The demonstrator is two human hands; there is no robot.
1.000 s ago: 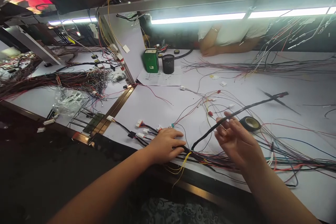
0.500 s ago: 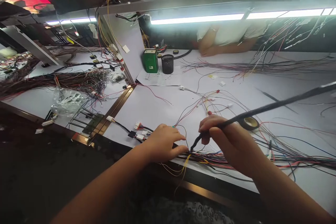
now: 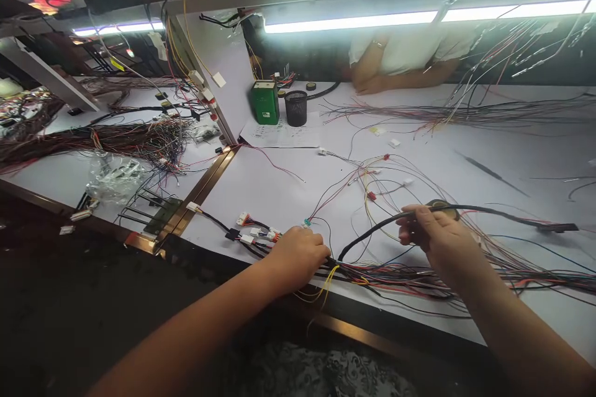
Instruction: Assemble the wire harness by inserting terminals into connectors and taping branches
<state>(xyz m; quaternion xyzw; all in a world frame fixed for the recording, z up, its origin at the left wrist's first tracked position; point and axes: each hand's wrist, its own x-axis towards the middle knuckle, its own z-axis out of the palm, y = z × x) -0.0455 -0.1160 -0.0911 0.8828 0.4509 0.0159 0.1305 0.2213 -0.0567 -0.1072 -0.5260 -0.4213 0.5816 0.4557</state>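
Observation:
My left hand [image 3: 300,257] is closed around the wire harness near the table's front edge, its fingertips partly hidden. Yellow wires [image 3: 331,274] hang out just right of it. From the same spot a black-wrapped cable branch [image 3: 372,229] rises to the right. My right hand [image 3: 442,242] pinches this branch between thumb and fingers. Beyond that hand the branch runs on to a dark connector [image 3: 559,227] at its far end. A bundle of loose coloured wires [image 3: 405,279] lies below the right hand. White connectors [image 3: 246,239] on short black leads lie left of my left hand.
A tape roll [image 3: 437,203] sits partly behind my right hand. Thin wires with red plugs [image 3: 371,196] spread over the table. Farther back are a green box [image 3: 265,103], a black mesh cup [image 3: 296,109] and tweezers [image 3: 488,170]. Someone's forearms [image 3: 395,82] rest opposite.
My right hand has moved right along the black branch, which has swung down from its raised slant towards the table. My left hand's fingers have closed more over the harness.

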